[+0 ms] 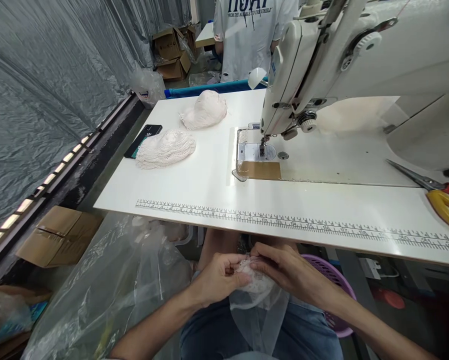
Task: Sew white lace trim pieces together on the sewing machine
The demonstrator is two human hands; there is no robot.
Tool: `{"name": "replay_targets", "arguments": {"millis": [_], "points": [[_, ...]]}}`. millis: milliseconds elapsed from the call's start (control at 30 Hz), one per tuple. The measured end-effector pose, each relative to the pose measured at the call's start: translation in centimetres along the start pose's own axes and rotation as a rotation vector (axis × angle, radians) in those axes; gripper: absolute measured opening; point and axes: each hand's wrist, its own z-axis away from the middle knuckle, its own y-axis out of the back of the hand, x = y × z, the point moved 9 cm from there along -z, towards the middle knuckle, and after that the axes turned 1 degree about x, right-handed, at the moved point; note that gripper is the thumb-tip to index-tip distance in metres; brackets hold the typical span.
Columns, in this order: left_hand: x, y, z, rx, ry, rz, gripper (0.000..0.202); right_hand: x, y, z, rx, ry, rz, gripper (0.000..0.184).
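Observation:
Over my lap, below the table's front edge, both hands pinch a piece of white lace fabric (260, 286) with a sheer part hanging down across my jeans. My left hand (224, 275) grips its left side between thumb and fingers. At the upper right edge my right hand (279, 262) holds it with closed fingertips. On the white table (194, 187) lie a stack of pale lace pieces (166, 149) and a rounded pile of similar pale fabric (205, 110) farther back.
A white sewing machine (284, 85) stands at the right. Scissors (430, 185) lie at the table's right, and a dark phone (145, 137) sits partly under the lace stack. A purple basket (331, 272) is below. Another person (247, 40) is behind the table.

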Motion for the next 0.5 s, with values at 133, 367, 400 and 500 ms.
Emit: {"name": "replay_targets", "arguments": {"millis": [133, 367, 400, 500], "points": [[1.4, 0.5, 0.4, 0.076, -0.064, -0.050, 0.049, -1.1, 0.0, -0.9, 0.016, 0.076, 0.033, 0.020], [5.8, 3.4, 4.5, 0.167, -0.113, -0.090, 0.039, -5.9, -0.1, -3.5, -0.004, 0.239, 0.038, 0.019], [5.9, 4.1, 5.3, 0.175, -0.097, -0.058, 0.039, -6.6, -0.1, -3.9, -0.008, 0.258, 0.017, 0.020], [5.2, 5.9, 7.1, 0.184, -0.030, 0.051, 0.043, -7.8, -0.3, -4.5, -0.030, 0.293, -0.058, 0.020]]}}
